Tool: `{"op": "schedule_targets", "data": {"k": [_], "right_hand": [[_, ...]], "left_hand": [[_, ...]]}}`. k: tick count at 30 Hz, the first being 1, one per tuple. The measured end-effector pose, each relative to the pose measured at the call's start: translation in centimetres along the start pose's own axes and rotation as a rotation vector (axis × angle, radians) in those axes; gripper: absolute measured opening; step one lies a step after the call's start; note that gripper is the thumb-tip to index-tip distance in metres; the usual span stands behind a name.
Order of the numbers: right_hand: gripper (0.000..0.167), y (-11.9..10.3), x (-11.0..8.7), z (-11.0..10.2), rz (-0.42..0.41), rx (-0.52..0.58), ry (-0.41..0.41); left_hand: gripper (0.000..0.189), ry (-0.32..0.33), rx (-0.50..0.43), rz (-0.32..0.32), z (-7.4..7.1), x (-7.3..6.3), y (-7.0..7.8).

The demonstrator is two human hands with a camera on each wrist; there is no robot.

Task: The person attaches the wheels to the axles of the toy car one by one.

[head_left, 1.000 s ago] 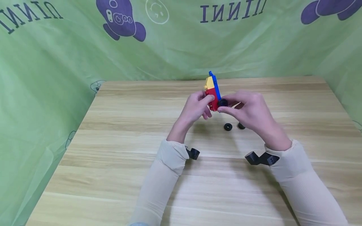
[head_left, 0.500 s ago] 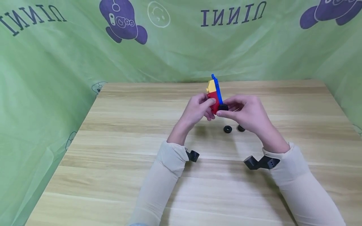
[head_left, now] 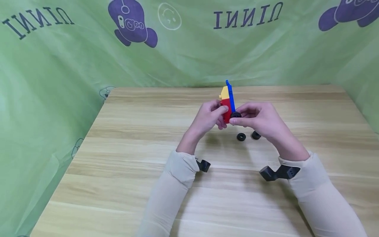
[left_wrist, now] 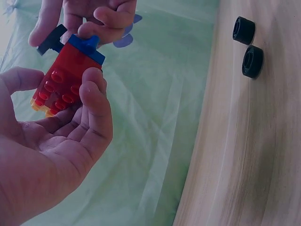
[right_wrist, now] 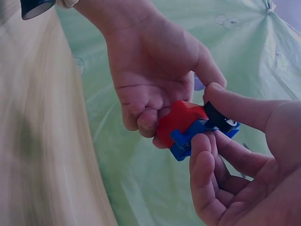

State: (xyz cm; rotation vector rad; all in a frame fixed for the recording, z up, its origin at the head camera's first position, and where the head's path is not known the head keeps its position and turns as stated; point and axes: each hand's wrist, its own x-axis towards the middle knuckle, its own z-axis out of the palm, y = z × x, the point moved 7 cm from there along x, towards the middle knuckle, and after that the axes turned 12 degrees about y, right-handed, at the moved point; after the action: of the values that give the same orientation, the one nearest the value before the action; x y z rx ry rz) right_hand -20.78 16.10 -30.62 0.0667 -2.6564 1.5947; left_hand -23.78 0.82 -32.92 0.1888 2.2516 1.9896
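Note:
My left hand (head_left: 205, 119) grips a toy car of building bricks, its red brick (head_left: 225, 102) between thumb and fingers. Yellow bricks (head_left: 225, 93) top it at the far end, and a blue base (head_left: 231, 98) runs along its right side. The car stands on end above the table. My right hand (head_left: 262, 118) pinches a black wheel (head_left: 236, 115) between thumb and fingers against the lower end of the blue base. In the left wrist view, red studs (left_wrist: 57, 76) face the camera. The right wrist view shows the wheel (right_wrist: 218, 116) at the side of the base.
Two loose black wheels, one on the left (head_left: 241, 137) and one on the right (head_left: 256, 135), lie on the wooden table (head_left: 118, 158) below the hands. A green printed cloth (head_left: 189, 59) hangs behind and beside the table.
The car has shifted slightly right and down in the head view and stands more upright. My right hand keeps its pinch on the wheel, which has turned a little.

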Motion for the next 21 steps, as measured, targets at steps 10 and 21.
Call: {"op": "schedule_targets", "data": {"k": [10, 21], "right_hand": [[0.029, 0.11, -0.2, 0.16, 0.029, 0.107, 0.016], [0.019, -0.11, -0.02, 0.07, 0.008, 0.151, 0.029]], "left_hand": [[0.024, -0.016, 0.019, 0.015, 0.17, -0.32, 0.21], [0.031, -0.022, 0.032, 0.023, 0.32, -0.15, 0.38]]}}
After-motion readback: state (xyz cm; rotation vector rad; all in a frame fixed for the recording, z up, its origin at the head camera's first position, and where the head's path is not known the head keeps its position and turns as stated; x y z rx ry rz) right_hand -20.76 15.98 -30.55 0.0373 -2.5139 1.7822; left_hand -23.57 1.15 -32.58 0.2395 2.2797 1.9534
